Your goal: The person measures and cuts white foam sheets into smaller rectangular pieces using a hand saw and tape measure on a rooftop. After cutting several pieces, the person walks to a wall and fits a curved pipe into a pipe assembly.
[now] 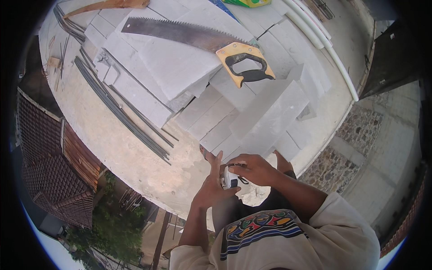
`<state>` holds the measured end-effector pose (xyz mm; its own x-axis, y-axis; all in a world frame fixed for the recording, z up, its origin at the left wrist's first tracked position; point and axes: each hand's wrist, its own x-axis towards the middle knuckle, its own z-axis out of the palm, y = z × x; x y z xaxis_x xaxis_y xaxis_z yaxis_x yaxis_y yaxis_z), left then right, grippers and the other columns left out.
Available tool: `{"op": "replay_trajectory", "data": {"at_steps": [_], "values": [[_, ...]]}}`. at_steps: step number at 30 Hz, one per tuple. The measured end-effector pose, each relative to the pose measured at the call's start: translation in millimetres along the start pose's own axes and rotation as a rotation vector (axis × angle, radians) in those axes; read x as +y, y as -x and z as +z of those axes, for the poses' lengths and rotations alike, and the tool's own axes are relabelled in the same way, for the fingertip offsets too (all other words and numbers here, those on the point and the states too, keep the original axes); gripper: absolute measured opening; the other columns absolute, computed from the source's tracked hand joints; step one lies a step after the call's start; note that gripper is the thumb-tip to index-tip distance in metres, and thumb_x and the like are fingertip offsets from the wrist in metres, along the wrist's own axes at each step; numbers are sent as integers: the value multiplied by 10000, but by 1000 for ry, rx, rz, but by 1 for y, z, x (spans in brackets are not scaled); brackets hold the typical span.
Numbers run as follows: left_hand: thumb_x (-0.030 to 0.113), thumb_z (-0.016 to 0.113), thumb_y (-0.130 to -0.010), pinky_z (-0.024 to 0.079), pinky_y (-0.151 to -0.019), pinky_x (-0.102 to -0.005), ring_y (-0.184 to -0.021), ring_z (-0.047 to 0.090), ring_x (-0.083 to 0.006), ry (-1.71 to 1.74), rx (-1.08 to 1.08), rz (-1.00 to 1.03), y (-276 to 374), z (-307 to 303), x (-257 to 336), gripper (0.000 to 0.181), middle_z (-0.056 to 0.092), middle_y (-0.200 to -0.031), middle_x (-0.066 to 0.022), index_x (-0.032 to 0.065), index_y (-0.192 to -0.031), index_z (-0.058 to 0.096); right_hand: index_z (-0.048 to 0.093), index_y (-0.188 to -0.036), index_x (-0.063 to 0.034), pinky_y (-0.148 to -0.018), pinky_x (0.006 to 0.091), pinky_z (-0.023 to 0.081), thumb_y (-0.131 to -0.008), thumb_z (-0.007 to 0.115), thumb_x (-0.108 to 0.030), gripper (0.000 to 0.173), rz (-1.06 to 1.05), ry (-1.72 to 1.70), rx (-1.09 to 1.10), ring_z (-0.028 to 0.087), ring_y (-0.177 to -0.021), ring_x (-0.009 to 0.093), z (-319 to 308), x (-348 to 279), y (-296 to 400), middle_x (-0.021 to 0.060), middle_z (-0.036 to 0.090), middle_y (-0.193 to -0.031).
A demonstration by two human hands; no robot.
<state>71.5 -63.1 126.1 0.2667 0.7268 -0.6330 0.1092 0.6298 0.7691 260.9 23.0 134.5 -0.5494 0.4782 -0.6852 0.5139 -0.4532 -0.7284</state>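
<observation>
A small white device with a dark panel and a black strap, its exact kind unclear, is held between my two hands in front of my body. My left hand grips its left side, thumb below and fingers pointing away from me. From the right, my right hand has its fingers at the top of the device and on the strap. Beyond my hands are stacked pale lightweight concrete blocks. A handsaw with a yellow and black handle lies across the blocks, teeth facing away from me.
Steel reinforcing bars lie on the concrete slab at left. White plastic pipes run along the right. A curved wooden piece and a green and yellow bag are at the far side. The slab's edges drop off on both sides.
</observation>
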Motion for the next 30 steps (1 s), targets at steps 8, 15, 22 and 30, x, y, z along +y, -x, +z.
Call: {"op": "replay_trajectory", "data": {"at_steps": [8, 15, 22, 30], "values": [[394, 604, -937, 401, -1011, -422, -1199, 521, -328, -25, -101, -106, -31, 39, 25, 560, 622, -1138, -249, 70, -1364, 441, 653, -901, -13, -556, 276, 432, -928, 695, -326, 317, 292, -254, -33, 542, -583, 119, -61, 11, 19, 44, 580, -668], [238, 479, -954, 472, -782, -333, -835, 614, -204, -40, -122, -272, -58, 9, 6, 310, 645, -877, -113, 48, -1173, 589, 599, -961, 1, -571, 258, 452, -924, 654, -227, 237, 28, -247, 508, 550, -636, 108, -195, 2, 6, 36, 571, -709], [218, 481, -922, 513, -746, -331, -778, 649, -200, -136, -192, -248, -88, 3, -4, 349, 667, -888, -97, 6, -1154, 631, 656, -953, -8, -579, 262, 448, -918, 671, -252, 247, 91, 94, 605, 554, -630, 107, -194, 25, -15, 36, 597, -713], [267, 489, -944, 525, -705, -322, -731, 650, -180, -79, -188, -292, -91, 2, -3, 356, 666, -871, -86, 4, -1133, 637, 663, -945, -8, -579, 266, 454, -914, 685, -255, 249, 97, 75, 596, 558, -634, 107, -198, 31, -17, 36, 601, -713]]}}
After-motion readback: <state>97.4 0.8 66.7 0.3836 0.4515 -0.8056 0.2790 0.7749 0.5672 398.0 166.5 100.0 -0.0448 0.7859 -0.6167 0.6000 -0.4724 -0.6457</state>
